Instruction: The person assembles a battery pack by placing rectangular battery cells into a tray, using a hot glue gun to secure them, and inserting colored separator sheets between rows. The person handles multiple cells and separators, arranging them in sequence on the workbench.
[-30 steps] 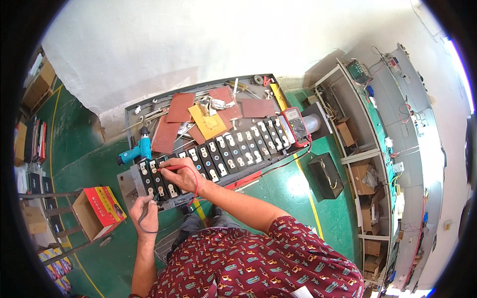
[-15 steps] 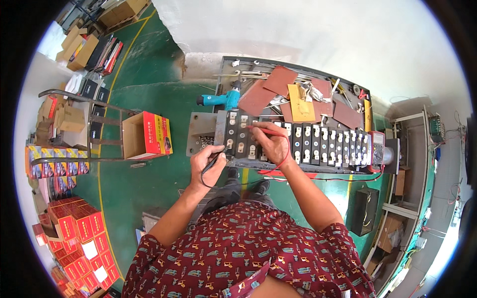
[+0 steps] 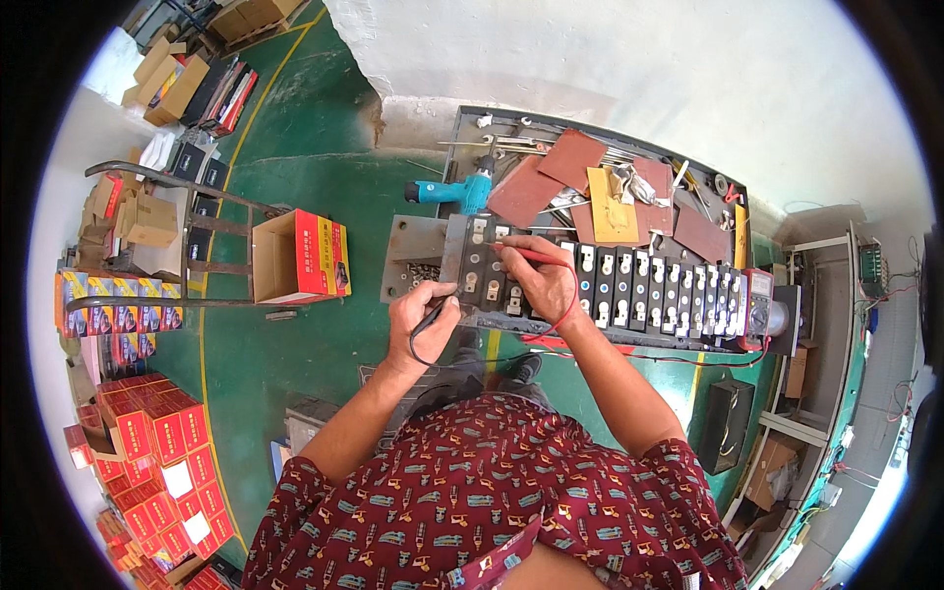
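Red and black probes at the left end of a row of black cells (image 3: 629,287).
The cells stand side by side along the near edge of a metal table (image 3: 723,169), pale terminals facing up. Your right hand (image 3: 539,282) is over the left part of the row, fingers pinching the red probe (image 3: 539,257); your left hand (image 3: 419,323) is just beside the end, fingers pinching the black probe (image 3: 428,319). You cannot tell here whether either tip touches metal. At the row's right end sits a red-cased multimeter (image 3: 758,299). Behind the cells lie red-brown sheets (image 3: 570,159), a yellow sheet (image 3: 612,224) and, at the left, a teal drill (image 3: 454,191). Farther left is an open red-and-yellow carton (image 3: 320,258); a black box (image 3: 726,423) stands on the green floor (image 3: 315,344) to your right.
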The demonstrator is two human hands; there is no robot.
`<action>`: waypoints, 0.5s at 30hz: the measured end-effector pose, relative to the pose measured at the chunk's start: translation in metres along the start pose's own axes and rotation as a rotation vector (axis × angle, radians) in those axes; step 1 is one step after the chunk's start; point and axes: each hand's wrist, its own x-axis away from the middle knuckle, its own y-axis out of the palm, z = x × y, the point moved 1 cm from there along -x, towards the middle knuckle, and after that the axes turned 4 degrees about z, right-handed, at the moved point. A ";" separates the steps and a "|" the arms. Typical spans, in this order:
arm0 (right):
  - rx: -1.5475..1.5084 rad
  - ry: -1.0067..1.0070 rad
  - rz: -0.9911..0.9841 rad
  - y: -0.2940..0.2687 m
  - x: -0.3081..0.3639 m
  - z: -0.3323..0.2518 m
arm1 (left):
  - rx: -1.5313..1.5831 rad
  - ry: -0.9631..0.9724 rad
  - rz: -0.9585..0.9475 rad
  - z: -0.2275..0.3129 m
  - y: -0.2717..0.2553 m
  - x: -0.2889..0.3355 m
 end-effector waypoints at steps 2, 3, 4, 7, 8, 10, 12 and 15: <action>0.004 -0.008 0.007 0.003 -0.002 0.002 | -0.015 -0.009 -0.005 0.002 -0.001 0.000; 0.005 -0.009 0.009 0.004 -0.002 0.002 | -0.022 -0.013 -0.009 0.003 -0.002 0.000; 0.005 -0.010 0.011 0.006 -0.003 0.003 | -0.024 -0.019 -0.012 0.002 -0.002 0.000; 0.025 -0.023 -0.005 0.007 -0.003 0.001 | -0.032 -0.029 -0.017 0.001 -0.004 0.000; 0.034 -0.029 -0.013 0.008 -0.003 0.000 | -0.036 -0.030 -0.017 0.003 -0.006 0.000; 0.051 -0.049 -0.015 0.009 -0.004 -0.001 | -0.024 -0.020 -0.009 0.003 -0.005 -0.001; 0.040 -0.052 -0.013 0.009 -0.005 -0.002 | 0.006 0.008 0.003 0.002 -0.002 -0.002; 0.067 -0.119 0.001 0.007 -0.005 0.003 | -0.063 0.065 -0.001 0.009 -0.004 -0.005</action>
